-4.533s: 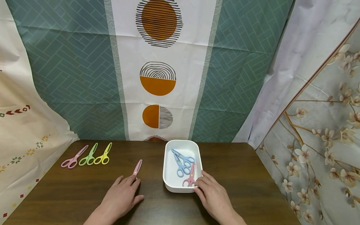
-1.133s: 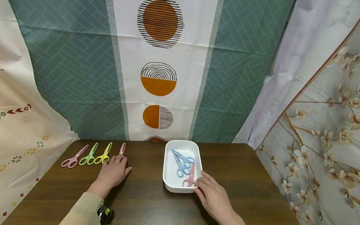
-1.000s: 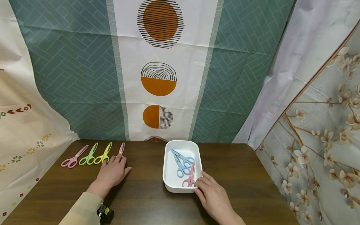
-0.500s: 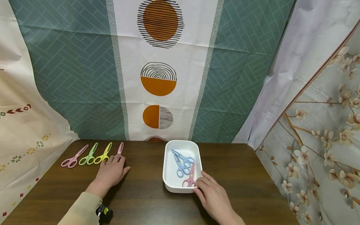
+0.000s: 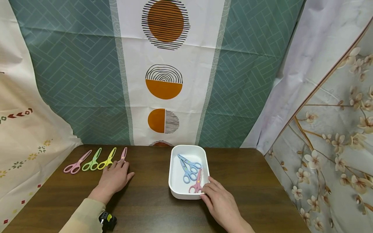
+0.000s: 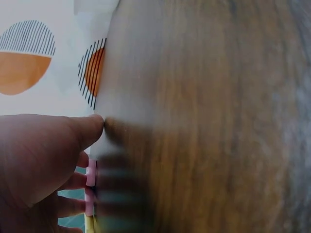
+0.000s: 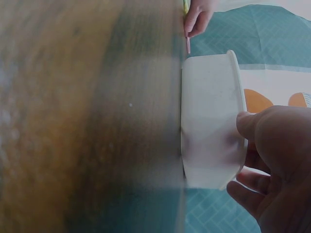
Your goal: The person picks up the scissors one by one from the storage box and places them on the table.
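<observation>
My left hand (image 5: 113,179) rests its outstretched fingertips on the handle end of a pink pair of scissors (image 5: 123,153), flat on the table, its finger loops hidden under them. The left wrist view shows the thumb apart from the pink scissors (image 6: 91,172). Just left of that hand lies a yellow pair of scissors (image 5: 109,156). My right hand (image 5: 220,202) holds the near right corner of a white tray (image 5: 174,181), thumb outside and fingers over the rim. Inside the tray lie two blue pairs of scissors (image 5: 189,174) and a pink pair (image 5: 198,182).
Farther left on the brown wooden table (image 5: 247,171) lie a green pair of scissors (image 5: 94,158) and another pink pair (image 5: 80,160), in a row with the yellow one. A patterned cloth (image 5: 163,119) hangs along the table's back edge.
From the table's middle, my left hand has slid the pink scissors back and left beside the yellow pair. Over the last second it creeps slightly left with them. The right hand stays put.
</observation>
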Available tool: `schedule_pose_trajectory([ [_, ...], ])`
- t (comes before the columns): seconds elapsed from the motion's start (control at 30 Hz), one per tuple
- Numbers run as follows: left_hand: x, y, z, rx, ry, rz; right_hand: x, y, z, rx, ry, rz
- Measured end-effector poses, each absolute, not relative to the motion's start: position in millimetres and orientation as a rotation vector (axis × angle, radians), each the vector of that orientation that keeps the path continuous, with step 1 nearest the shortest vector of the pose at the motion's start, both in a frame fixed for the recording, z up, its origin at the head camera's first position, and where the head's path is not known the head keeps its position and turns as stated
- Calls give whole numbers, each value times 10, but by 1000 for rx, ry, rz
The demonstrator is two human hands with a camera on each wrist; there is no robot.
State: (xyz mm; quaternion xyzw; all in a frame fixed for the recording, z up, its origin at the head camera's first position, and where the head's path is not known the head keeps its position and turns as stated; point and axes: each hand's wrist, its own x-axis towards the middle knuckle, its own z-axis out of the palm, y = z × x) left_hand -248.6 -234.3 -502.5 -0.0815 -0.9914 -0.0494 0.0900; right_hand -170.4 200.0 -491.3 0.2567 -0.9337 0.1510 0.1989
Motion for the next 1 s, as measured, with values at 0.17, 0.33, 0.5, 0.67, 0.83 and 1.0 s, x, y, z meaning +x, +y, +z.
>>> schedule_pose_trajectory([
  [0.17,-2490,-2354,-5031,-239,-2953,-149,-1706,2000,-4907,722,-2610,423],
  [0.33,-2497,-2356,-5040,-232,-2952,-153,-1709,2001,-4908,722,-2606,412],
  [0.5,-2492,-2354,-5036,-227,-2953,-154,-1710,2000,-4914,725,-2596,406],
  [0.67,-2482,-2355,-5028,-226,-2954,-150,-1708,2002,-4922,734,-2582,393],
  [0.83,-2480,-2358,-5020,-227,-2955,-134,-1704,2004,-4923,736,-2579,389],
  [1.0,-2481,-2372,-5036,-235,-2935,-117,-1703,2001,-4922,736,-2590,408],
])
